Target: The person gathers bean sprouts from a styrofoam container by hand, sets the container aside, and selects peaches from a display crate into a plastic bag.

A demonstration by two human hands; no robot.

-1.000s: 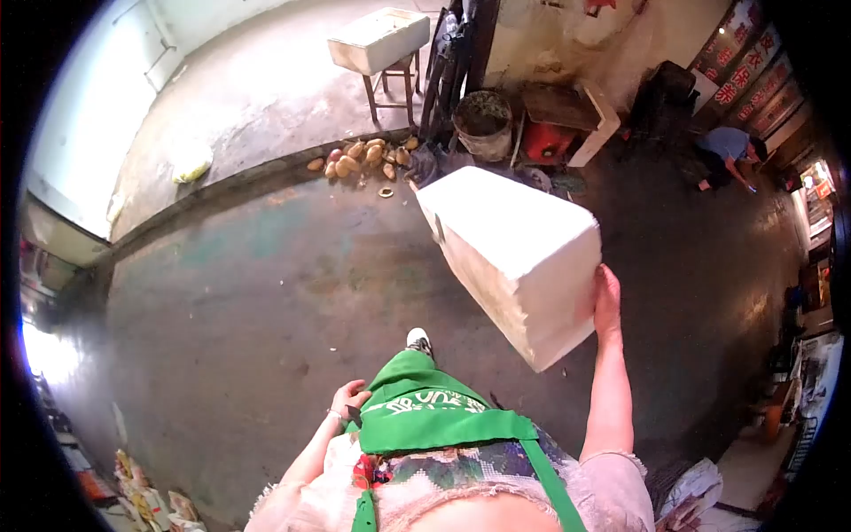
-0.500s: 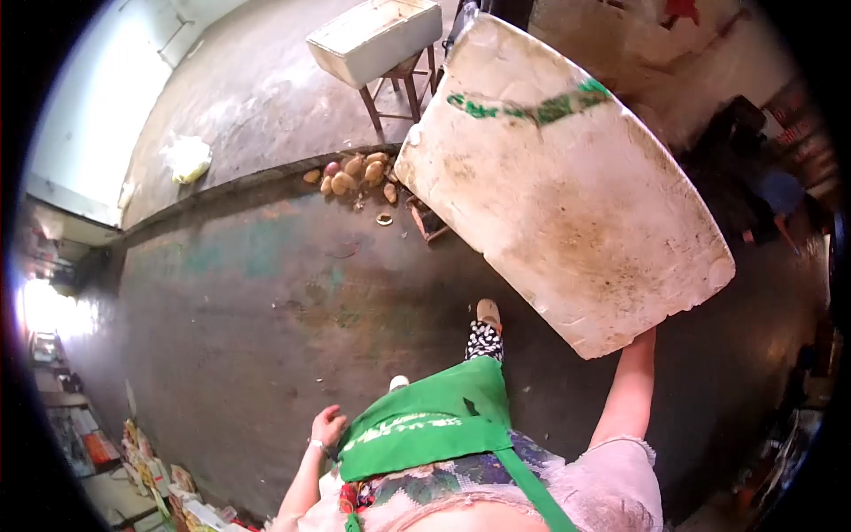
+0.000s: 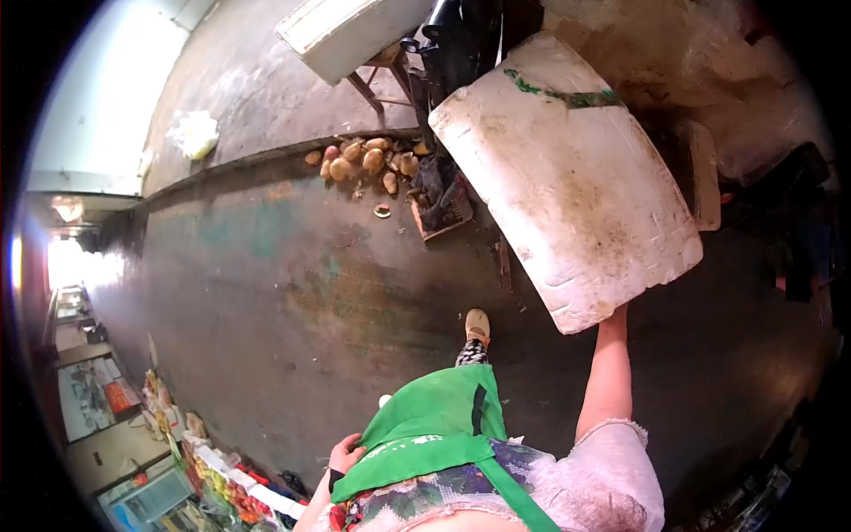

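A large white foam board [image 3: 576,186], smeared with brown dirt and marked with a green scrawl near its far end, slants in front of me on the right. My right hand [image 3: 613,317] is beneath its near edge and carries it at arm's length. The board hides the fingers of that hand. By the side of my green apron [image 3: 434,426] hangs my left hand [image 3: 346,454], its fingers loosely bent and apart, with nothing visible in it.
Several potatoes [image 3: 372,160] lie along a low floor step, beside a small crate [image 3: 443,213] holding dark material. A white foam box [image 3: 355,35] sits on a wooden stool [image 3: 368,93]. Farther left lies a plastic bag [image 3: 195,135]. Colourful goods [image 3: 222,479] line the lower left.
The potatoes, crate and stool come nearer in the view as I step forward. The foam board shifts, and more of the crate shows. My left hand swings back closer to the apron.
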